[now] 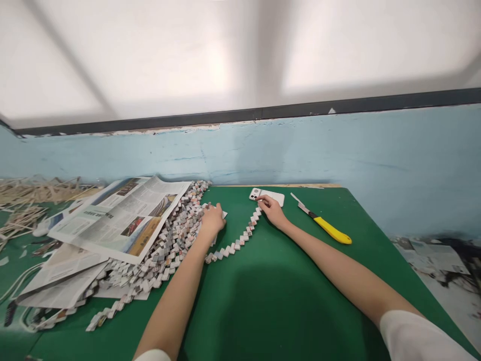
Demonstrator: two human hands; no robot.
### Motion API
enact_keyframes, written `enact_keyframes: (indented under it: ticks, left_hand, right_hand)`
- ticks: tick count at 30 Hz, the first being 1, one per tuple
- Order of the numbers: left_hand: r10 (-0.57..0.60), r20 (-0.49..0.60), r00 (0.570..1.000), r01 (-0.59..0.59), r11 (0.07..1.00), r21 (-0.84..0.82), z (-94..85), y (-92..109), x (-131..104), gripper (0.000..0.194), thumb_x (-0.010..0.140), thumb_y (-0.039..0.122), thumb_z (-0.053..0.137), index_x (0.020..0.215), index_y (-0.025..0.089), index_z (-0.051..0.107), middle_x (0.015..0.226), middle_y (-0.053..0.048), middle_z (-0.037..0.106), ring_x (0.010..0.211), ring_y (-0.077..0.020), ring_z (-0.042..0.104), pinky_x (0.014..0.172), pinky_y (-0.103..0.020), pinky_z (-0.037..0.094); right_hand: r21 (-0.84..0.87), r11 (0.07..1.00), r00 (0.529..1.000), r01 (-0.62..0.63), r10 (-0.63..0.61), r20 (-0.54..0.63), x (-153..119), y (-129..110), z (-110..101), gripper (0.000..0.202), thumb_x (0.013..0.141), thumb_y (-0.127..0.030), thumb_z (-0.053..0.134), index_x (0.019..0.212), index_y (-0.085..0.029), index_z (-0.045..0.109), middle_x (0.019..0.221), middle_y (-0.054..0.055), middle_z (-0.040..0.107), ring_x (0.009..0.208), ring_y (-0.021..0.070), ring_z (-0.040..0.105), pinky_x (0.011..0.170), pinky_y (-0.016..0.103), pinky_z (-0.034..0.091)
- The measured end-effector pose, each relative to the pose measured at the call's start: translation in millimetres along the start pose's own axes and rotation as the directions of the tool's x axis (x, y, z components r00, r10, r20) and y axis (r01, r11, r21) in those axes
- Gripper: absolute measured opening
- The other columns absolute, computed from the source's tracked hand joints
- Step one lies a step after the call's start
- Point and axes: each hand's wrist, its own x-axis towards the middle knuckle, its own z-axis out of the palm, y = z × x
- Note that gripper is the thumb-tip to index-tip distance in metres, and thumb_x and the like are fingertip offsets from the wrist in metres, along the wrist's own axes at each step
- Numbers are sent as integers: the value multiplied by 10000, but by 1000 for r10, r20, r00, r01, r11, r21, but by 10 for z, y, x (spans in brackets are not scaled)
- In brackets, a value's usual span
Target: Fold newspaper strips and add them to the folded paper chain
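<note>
A zigzag chain of folded paper curves over the green table from beside my left forearm up to my right hand. The fingers of my right hand are pinched on the chain's upper end, next to a white phone lying with its cameras up. My left hand is at the right edge of a pile of woven paper chains. Its fingers are curled down, and a small white paper piece shows beside them. What they grip, if anything, is hidden.
A yellow-handled knife lies to the right of the phone. Newspaper sheets cover part of the pile at left, with paper strips beyond. A blue wall stands behind the green table.
</note>
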Motion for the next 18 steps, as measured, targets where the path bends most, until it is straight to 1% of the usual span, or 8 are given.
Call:
enact_keyframes:
  ticks: [2,3,5,8,10,13,16,18]
  left_hand:
    - [-14,60,998,14,1000,5,-39,-47,33,714,851,320,660,1493,147,399,1538,-294,406,1389,-465,416,952,-495,515]
    - [-21,102,995,21,1000,0,-58,-61,46,742,840,330,675,1502,150,392,1539,-295,408,1393,-467,414,953,-497,516]
    - [-20,154,988,22,1000,-11,-86,-78,65,772,829,338,686,1515,157,381,1519,-290,445,1391,-465,422,955,-499,517]
    - [-12,166,986,15,1000,-22,-98,-100,88,827,807,317,697,1540,163,346,1519,-274,467,1412,-459,408,983,-504,507]
    - [-3,156,988,8,999,-31,-84,-123,99,863,785,301,711,1549,168,331,1541,-267,450,1424,-445,405,1006,-496,497]
    - [4,117,993,-2,1000,-20,-36,-148,97,870,751,249,720,1537,174,355,1553,-267,434,1423,-425,418,1017,-473,494]
    - [7,27,1000,-8,1000,9,30,-136,76,799,765,163,656,1519,166,391,1539,-294,429,1422,-444,409,988,-496,506]
    - [19,-39,999,-19,1000,-4,69,-115,63,757,790,135,612,1517,158,402,1517,-313,438,1424,-460,399,983,-528,501]
  right_hand:
    - [3,1000,1000,-9,9,2,-2,-9,1,281,893,-438,597,1026,-199,666,624,-40,452,590,165,425,617,299,346]
    - [2,1000,1000,-13,13,1,-2,-10,1,284,890,-442,598,1020,-199,666,627,-38,457,592,167,431,619,301,349]
    - [-2,1000,1000,-20,20,-1,1,-4,-2,292,885,-453,600,1012,-199,668,635,-33,471,602,172,449,625,304,359]
    - [-5,1000,1000,-20,20,0,8,18,-8,311,883,-473,598,1016,-200,667,631,-33,471,606,176,459,632,308,379]
    - [-7,1000,1000,-12,12,0,12,31,-12,318,880,-478,599,1018,-199,667,628,-34,470,604,176,462,631,309,385]
    - [-13,1000,1000,-9,9,2,15,36,-13,316,880,-474,601,1020,-198,670,636,-31,488,606,176,474,630,308,387]
    - [-22,1000,1000,-12,12,6,14,24,-10,307,885,-470,596,1018,-203,671,635,-27,495,604,180,479,626,310,389]
    - [-30,999,1000,-10,10,4,13,17,-9,301,887,-468,592,1014,-207,672,635,-25,497,604,182,479,626,313,394]
